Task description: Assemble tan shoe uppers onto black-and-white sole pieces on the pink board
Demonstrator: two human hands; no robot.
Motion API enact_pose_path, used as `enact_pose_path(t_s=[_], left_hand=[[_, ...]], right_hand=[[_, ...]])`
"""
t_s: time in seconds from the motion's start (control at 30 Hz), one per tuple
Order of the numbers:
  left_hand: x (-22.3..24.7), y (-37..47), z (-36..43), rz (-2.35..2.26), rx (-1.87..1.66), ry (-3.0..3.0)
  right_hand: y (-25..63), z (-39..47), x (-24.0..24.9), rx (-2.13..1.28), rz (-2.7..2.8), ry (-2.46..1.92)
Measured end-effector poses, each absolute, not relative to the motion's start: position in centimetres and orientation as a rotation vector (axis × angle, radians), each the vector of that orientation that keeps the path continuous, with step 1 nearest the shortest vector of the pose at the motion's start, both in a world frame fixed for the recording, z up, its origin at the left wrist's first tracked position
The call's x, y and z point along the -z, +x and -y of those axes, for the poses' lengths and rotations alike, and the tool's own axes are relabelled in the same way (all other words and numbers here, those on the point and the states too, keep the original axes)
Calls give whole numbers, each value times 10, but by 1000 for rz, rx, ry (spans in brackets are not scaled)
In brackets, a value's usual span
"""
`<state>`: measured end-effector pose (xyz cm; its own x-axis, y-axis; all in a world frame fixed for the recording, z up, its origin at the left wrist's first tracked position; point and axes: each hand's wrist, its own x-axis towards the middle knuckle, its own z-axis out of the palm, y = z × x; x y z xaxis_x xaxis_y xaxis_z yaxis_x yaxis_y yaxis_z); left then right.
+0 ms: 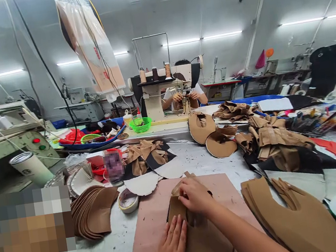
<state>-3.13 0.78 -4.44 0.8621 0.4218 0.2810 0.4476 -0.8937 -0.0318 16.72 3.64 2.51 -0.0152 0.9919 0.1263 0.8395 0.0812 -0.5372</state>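
A brown leather piece (208, 245) with a cut-out lies on a pinkish board (147, 225) before me. My left hand (173, 242) rests flat on its left side, fingers stretched out. Bent over the far end of the piece is my right hand (193, 195), its thumb and fingers pinched at the edge by the cut-out. A tan strip (178, 187) shows just beyond those fingertips. What lies under the right palm is hidden.
A roll of tape (128, 200) and fanned brown leather pieces (94, 213) lie left of the board. Stacked curved pieces (293, 219) lie to the right. Behind stands a sewing machine (152, 103), where another person's hands (185, 95) work. A tumbler (32, 168) leans at left.
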Motion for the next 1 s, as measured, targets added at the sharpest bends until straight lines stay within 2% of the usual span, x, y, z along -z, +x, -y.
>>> enact_pose_path(t_s=[0.17,0.33,0.43,0.67,0.8,1.0], left_hand=[[66,-33,-4,744,425,-2910],[74,-36,2,760,458,-2945],[61,-34,3,811,376,-3035],[18,0,-32,1087,152,-3017],[24,4,-43,1005,221,-3004],[33,-3,-50,768,330,-3011]], right_hand=[[164,-45,-15,-856,1732,-1916],[172,-58,0,-902,1702,-1956],[172,-62,4,-919,1737,-1958],[165,-57,-6,-742,1897,-1997],[188,-43,-14,-515,1991,-2095],[212,-45,-19,-453,2181,-2027]])
